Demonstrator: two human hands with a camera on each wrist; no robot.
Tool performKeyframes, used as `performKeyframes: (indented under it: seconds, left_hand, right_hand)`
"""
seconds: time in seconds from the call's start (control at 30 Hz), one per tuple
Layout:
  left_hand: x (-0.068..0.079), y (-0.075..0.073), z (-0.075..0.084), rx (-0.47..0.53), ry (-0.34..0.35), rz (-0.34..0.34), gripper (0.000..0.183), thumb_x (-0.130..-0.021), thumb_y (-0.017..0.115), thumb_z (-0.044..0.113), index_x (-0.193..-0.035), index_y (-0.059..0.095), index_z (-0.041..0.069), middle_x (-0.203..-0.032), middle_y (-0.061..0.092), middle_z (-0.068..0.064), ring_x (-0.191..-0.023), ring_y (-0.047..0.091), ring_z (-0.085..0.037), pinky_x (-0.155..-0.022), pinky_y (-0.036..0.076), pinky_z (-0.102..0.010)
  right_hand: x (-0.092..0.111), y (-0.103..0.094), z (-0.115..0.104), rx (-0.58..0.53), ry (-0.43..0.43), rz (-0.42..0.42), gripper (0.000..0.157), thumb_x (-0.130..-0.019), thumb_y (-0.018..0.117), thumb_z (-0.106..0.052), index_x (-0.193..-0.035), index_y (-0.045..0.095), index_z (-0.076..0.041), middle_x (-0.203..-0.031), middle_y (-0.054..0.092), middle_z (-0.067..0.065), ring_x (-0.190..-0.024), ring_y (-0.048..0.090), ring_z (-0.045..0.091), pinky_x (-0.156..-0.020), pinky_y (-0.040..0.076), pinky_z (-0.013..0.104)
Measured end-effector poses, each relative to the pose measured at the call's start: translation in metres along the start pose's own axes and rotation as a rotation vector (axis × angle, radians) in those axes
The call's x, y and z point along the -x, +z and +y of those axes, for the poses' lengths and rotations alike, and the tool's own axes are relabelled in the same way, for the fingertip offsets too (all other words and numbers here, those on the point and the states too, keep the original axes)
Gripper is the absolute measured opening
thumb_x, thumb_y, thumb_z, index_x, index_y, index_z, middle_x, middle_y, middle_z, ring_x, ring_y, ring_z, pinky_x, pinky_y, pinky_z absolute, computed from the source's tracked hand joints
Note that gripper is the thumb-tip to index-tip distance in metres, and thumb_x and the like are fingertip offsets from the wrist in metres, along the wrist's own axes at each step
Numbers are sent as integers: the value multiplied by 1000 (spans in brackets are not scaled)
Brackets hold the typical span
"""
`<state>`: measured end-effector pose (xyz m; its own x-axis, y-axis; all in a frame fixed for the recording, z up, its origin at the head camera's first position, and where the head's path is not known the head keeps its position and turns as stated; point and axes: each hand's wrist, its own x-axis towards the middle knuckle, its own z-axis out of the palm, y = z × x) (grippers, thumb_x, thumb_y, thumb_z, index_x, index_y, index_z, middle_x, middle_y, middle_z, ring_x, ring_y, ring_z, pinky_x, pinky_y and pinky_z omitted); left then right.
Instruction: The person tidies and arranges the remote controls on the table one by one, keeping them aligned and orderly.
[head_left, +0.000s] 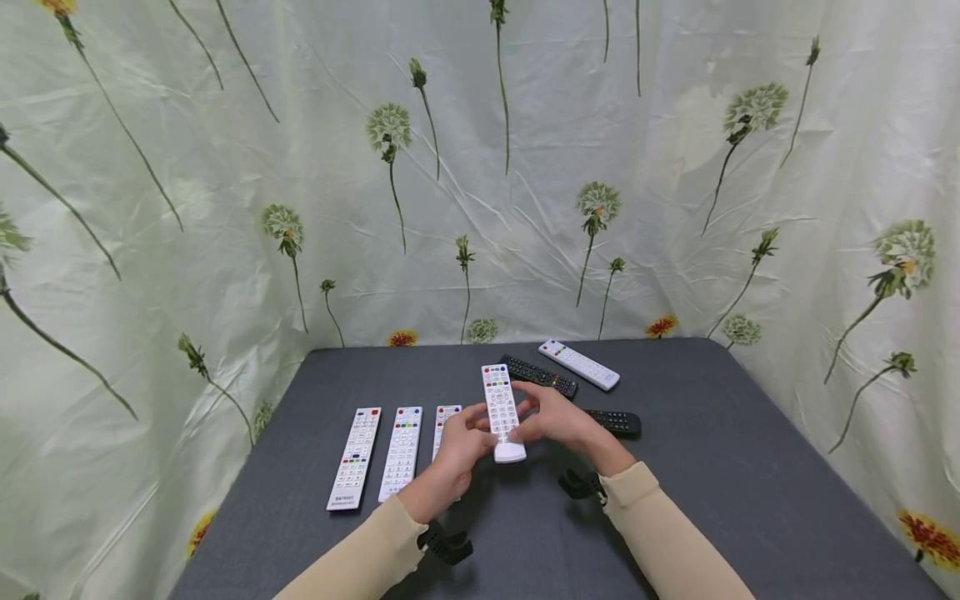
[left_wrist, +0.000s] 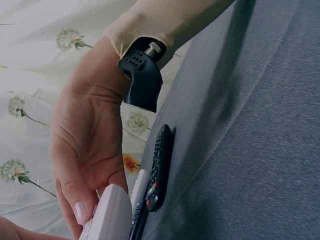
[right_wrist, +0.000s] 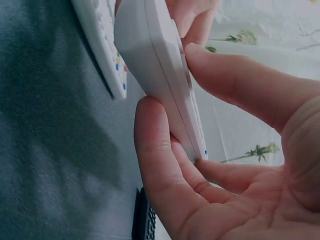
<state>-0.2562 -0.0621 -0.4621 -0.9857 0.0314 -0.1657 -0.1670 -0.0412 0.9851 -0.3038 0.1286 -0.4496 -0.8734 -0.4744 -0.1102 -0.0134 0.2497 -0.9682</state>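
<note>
Raised over the dark table is a white remote control (head_left: 501, 398), its button face up and its top end pointing away from me. My left hand (head_left: 454, 450) grips it along the left edge, thumb near the lower end. From the other side my right hand (head_left: 558, 418) pinches it between thumb and fingers. In the right wrist view, the right thumb lies at the button side of the remote (right_wrist: 155, 65), with fingertips against its back. Left of the hands lie three white remotes (head_left: 355, 458) side by side; the left hand partly hides the nearest one (head_left: 447, 412).
Behind the right hand, a black remote (head_left: 538, 373) and a white remote (head_left: 579, 365) lie slanted at the back. Another black remote (head_left: 620, 423) lies beyond the right wrist, partly covered. A flower-printed curtain (head_left: 480, 192) hangs around the dark tabletop (head_left: 720, 467).
</note>
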Motion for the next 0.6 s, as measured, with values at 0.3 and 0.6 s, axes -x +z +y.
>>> performKeyframes:
  seconds: [0.3, 0.6]
  left_hand:
    - [5, -5, -3, -12, -23, 24, 64, -79, 55, -15, -142, 50, -6, -122, 55, -23, -98, 58, -27, -80, 54, -36]
    - [10, -8, -4, 36, -29, 41, 59, -83, 50, -9, -142, 48, -10, -130, 55, -24, -106, 56, -28, -90, 50, -45]
  right_hand:
    - [-1, 16, 0, 50, 22, 5, 105, -73, 84, 4, -159, 23, -3, -104, 59, 21, -79, 63, 23, -67, 55, 34]
    - [0, 26, 0, 61, 18, -14, 113, -71, 85, 6, -160, 15, -2, -101, 59, 22, -75, 65, 22, -67, 56, 35]
